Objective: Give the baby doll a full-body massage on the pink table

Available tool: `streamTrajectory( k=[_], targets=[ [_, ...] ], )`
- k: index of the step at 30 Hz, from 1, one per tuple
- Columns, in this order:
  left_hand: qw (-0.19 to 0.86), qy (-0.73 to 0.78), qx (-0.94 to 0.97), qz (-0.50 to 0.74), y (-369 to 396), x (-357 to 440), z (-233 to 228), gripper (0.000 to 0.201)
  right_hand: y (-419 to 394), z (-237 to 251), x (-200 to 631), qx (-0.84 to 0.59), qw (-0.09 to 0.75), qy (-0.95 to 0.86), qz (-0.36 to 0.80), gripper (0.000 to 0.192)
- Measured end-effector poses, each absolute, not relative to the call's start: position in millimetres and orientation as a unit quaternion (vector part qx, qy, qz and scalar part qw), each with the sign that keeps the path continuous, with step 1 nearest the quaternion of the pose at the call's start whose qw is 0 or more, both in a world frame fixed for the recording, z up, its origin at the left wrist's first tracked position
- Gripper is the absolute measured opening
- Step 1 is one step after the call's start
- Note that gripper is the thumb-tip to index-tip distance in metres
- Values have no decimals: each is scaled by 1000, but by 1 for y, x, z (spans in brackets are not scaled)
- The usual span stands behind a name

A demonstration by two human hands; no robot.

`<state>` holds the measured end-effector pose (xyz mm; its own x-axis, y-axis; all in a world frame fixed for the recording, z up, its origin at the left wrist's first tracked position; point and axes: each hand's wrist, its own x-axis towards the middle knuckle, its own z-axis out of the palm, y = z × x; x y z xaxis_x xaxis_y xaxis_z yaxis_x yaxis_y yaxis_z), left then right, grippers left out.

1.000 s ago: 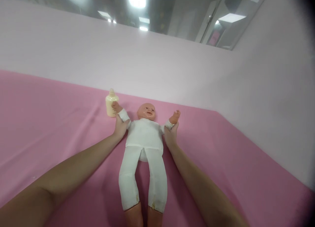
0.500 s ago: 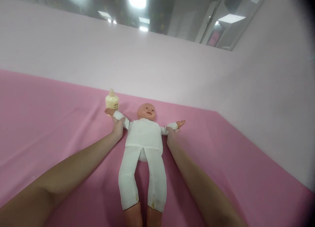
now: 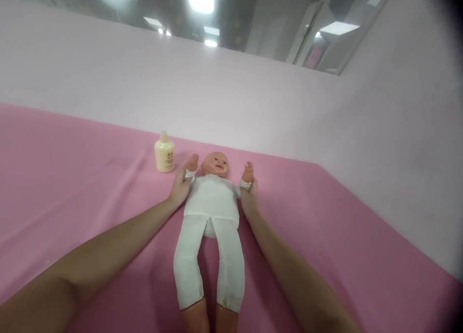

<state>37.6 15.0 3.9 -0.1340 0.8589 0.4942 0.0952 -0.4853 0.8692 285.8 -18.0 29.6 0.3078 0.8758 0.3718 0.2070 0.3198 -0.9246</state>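
Pink cloth (image 3: pixel 72 179) covers the surface under a pale wall. Each hand, left hand (image 3: pixel 180 187) and right hand (image 3: pixel 249 198), clasps a wrist of the baby doll (image 3: pixel 211 212), whose arms, spread wide a moment ago, now point up beside its head; a cream bottle (image 3: pixel 164 153) stands clear.

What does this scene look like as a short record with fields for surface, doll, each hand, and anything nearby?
surface: pink cloth, pale wall behind
doll: baby doll in white suit, lying face up, arms raised beside its head
left hand: left hand holds one doll arm near the wrist
right hand: right hand holds the other doll arm
nearby: cream bottle, upright, apart from the doll
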Motion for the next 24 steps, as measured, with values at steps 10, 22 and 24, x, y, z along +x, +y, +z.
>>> streamTrajectory(
  k=[10, 22, 24],
  targets=[
    [236, 377, 716, 539, 19, 38, -1, 58, -13, 20, 289, -481, 490, -712, 149, 53],
    [280, 370, 679, 568, 19, 41, 0, 53, -12, 19, 286, -490, 464, -726, 132, 58],
    [281, 372, 680, 566, 18, 41, 1, 52, -12, 20, 287, -485, 469, -724, 140, 57]
  ],
)
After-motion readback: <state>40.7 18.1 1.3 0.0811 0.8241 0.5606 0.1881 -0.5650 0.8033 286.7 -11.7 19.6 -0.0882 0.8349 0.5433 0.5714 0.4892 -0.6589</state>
